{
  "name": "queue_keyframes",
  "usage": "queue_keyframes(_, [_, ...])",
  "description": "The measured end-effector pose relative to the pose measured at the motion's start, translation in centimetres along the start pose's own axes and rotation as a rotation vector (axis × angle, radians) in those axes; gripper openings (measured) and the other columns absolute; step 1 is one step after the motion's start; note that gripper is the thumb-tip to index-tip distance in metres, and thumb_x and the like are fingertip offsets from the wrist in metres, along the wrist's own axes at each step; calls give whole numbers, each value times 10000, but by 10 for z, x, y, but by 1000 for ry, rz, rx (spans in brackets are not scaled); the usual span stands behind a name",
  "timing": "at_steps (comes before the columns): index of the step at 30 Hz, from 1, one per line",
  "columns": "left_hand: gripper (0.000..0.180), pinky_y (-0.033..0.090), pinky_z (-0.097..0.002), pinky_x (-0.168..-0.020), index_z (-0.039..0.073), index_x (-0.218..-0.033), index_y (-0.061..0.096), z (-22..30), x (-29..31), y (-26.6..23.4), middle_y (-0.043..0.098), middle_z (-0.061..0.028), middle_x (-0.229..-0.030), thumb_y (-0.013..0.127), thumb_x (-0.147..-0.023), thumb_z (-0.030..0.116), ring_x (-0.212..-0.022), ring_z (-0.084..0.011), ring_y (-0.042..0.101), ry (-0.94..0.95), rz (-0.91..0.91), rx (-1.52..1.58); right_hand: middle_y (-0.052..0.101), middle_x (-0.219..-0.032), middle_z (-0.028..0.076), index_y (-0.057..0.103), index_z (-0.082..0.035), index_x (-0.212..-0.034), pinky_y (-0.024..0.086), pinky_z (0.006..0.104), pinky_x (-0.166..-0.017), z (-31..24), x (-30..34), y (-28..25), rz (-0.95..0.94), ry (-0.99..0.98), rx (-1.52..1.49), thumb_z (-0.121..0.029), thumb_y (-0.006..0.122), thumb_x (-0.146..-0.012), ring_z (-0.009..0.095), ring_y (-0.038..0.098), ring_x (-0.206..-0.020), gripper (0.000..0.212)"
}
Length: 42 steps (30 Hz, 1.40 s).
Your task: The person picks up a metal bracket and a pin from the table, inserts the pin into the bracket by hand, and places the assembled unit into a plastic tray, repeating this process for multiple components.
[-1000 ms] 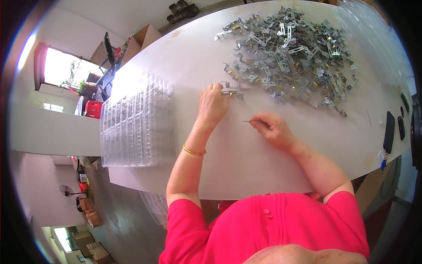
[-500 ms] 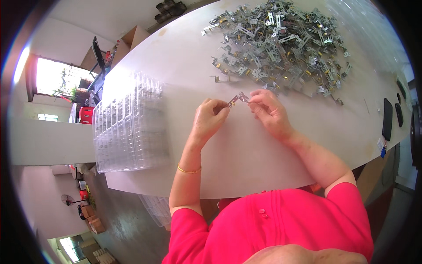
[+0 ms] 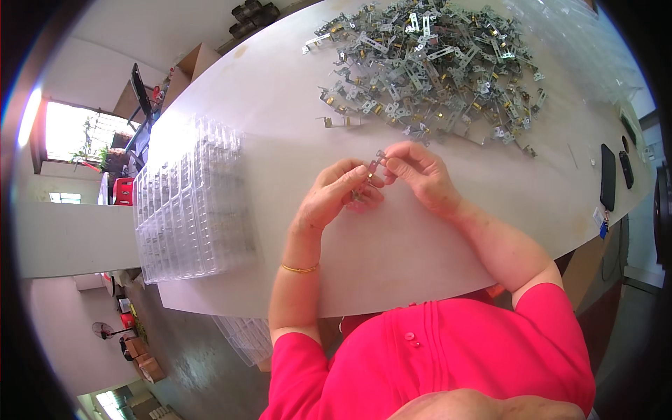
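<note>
Between my two hands, above the pale table [image 3: 294,161], is a small metal bracket [image 3: 372,168] with holes in it. My left hand [image 3: 334,192] is closed on its lower part, with thumb and fingers pinching it. Something shiny shows under the left fingers, too small to make out. The fingertips of my right hand [image 3: 423,178] pinch the bracket's upper end. Just beyond my hands lies a large heap of similar metal brackets [image 3: 427,70], some with brass-coloured parts. One loose bracket [image 3: 341,122] rests at the heap's near left edge.
A stack of clear plastic trays [image 3: 192,210] stands on the left of the table. More clear plastic [image 3: 567,49] lies at the far right. Near the right edge are a black phone [image 3: 607,176] and a small dark object [image 3: 625,169]. Another clear tray [image 3: 245,337] sits below the table edge.
My hands have drawn closer together around the bracket. The left fingers have curled further under it, and the bracket stands more upright. The whole view has shifted slightly.
</note>
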<state>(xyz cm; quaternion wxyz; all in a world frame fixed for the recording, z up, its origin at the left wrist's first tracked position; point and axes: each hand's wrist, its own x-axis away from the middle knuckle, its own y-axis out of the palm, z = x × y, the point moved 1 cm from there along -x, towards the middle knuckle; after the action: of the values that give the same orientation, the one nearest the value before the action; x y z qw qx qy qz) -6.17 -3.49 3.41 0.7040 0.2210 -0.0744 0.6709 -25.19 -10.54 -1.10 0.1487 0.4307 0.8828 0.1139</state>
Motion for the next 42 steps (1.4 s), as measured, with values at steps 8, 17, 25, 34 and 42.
queue_keyframes(8, [257, 412, -205, -458, 17, -1140, 588, -23, -6, 2, 636, -50, -798, 598, -1014, 241, -584, -114, 607, 145, 77, 14, 625, -888, 6, 649, -69, -1053, 525, 232, -724, 8, -2, 7, 79, -111, 68, -110, 617, -1004, 77, 598, -802, 71])
queue_keyframes(17, [228, 379, -205, -425, 30, -1105, 582, -23, -1, 5, 601, -26, -745, 630, -1001, 227, -491, -96, 534, 172, 240, 37, 590, -771, -24, 641, -74, -1048, 464, 214, -596, -5, 3, 10, 66, 172, 135, -136, 616, -1008, 47, 552, -684, 78])
queue_keyframes(25, [219, 359, -204, -416, 28, -1108, 579, -26, -2, 4, 597, -25, -743, 629, -1000, 211, -494, -88, 523, 188, 243, 2, 594, -759, -21, 637, -60, -1044, 436, 228, -580, -7, 4, 11, 48, 129, 266, -115, 615, -1002, 49, 539, -675, 73])
queue_keyframes(34, [211, 352, -201, -414, 6, -1112, 567, -25, 0, 1, 596, -28, -743, 623, -1005, 180, -487, -74, 498, 227, 247, -49, 590, -754, -22, 642, -55, -1028, 441, 234, -594, -3, 4, 12, 64, 108, 279, -114, 621, -997, 52, 531, -680, 70])
queue_keyframes(42, [153, 349, -187, -457, 8, -1082, 582, -29, 0, 3, 582, 14, -723, 642, -985, 110, -536, -31, 468, 284, 287, -218, 572, -737, -12, 575, -43, -1159, 443, 230, -590, -3, 4, 13, 62, 86, 275, -105, 603, -1002, 61, 545, -670, 171])
